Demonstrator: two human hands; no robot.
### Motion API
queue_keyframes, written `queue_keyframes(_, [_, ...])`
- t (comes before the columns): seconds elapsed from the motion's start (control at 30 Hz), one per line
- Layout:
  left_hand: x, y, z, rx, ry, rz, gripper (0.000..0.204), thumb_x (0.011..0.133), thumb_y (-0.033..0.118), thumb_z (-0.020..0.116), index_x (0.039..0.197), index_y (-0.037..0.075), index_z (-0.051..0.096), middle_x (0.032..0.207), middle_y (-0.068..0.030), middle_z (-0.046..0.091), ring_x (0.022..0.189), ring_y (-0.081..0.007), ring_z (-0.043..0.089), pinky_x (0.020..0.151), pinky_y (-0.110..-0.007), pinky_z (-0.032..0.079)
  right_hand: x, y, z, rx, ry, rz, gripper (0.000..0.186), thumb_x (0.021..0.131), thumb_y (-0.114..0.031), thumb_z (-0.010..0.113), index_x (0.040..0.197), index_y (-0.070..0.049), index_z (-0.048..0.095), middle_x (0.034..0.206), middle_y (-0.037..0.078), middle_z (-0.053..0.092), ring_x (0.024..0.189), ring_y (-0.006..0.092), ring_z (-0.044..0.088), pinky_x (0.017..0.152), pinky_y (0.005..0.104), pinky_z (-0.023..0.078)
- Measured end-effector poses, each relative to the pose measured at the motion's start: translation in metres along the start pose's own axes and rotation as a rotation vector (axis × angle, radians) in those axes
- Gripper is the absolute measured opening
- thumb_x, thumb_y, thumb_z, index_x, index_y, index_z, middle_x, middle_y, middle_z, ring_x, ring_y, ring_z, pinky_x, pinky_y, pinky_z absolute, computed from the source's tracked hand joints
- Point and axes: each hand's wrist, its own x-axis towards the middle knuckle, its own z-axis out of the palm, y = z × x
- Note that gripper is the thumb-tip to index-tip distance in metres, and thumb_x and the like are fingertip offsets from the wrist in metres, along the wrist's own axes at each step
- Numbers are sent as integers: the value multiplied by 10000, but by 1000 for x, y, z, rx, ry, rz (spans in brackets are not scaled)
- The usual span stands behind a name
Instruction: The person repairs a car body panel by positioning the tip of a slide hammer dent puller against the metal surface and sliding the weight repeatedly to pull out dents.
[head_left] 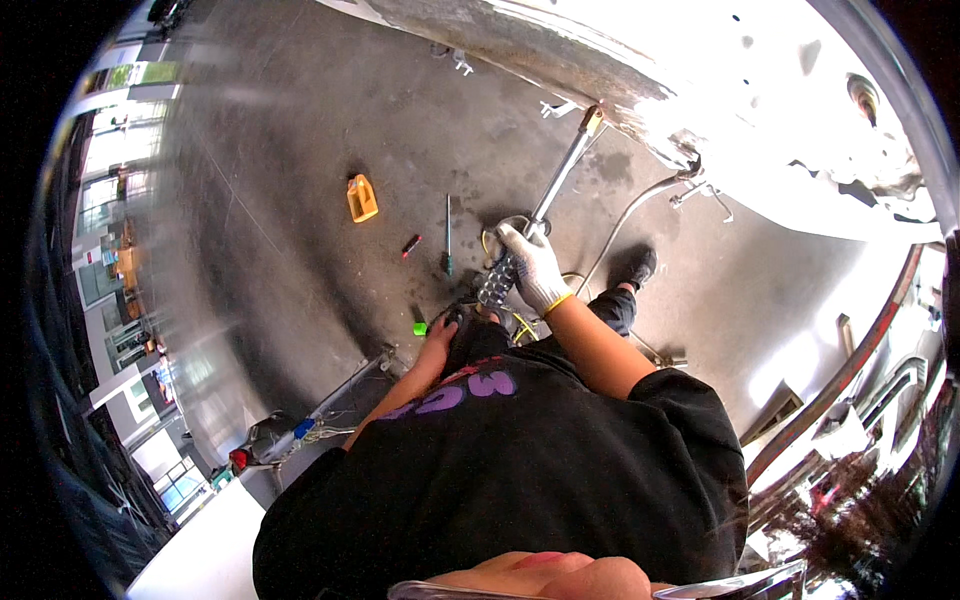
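My right hand (pixel 535 265), in a white knit glove with a yellow cuff, is closed round a long metal rod tool (pixel 566 178) that looks like a slide hammer. The tool slants up and away, and its far end meets the lower edge of the white car body (pixel 640 80). Below the glove shows its dark ribbed grip (pixel 496 284). My bare left hand (pixel 438 338) rests at my black-trousered left knee, with its fingers laid out and nothing visible in them.
A grey cable (pixel 640 203) runs to a clamp (pixel 692 170) at the car's edge. On the floor lie a yellow-orange jug (pixel 362 198), a thin blue-green rod (pixel 448 235), a small red-and-black item (pixel 412 246) and a bright green piece (pixel 420 329). A wheeled frame with wires (pixel 300 430) stands lower left.
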Motion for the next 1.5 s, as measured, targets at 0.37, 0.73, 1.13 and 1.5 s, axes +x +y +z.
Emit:
queue_keyframes(0.37, [-24,34,21,80,203,-145,584,1036,323,611,1539,34,545,1410,-148,651,1241,-277,625,1089,-387,470,83,-129,-7,-38,75,-127,438,1060,-518,655,945,-97,626,691,61,666,585,255,675,567,401,560])
queue_keyframes(0.73, [-46,6,6,106,122,-46,656,1047,325,622,1599,14,455,1444,-159,627,1252,-282,616,1105,-393,465,-14,28,12,101,60,327,323,1044,-353,623,909,-59,621,636,117,583,572,293,607,622,450,524])
queue_keyframes(1.13, [-27,17,27,67,-5,-89,704,1055,323,618,1639,2,391,1489,-168,595,1322,-285,570,1147,-385,425,15,-7,10,-21,91,130,350,1072,-325,580,900,-29,651,597,129,580,522,320,590,580,459,525])
queue_keyframes(1.5, [-15,17,18,107,35,-61,749,1064,321,612,1673,-13,332,1541,-176,557,1409,-290,511,1194,-373,378,16,-23,15,16,59,143,415,1091,-403,581,904,-42,668,594,129,592,525,326,625,535,450,520])
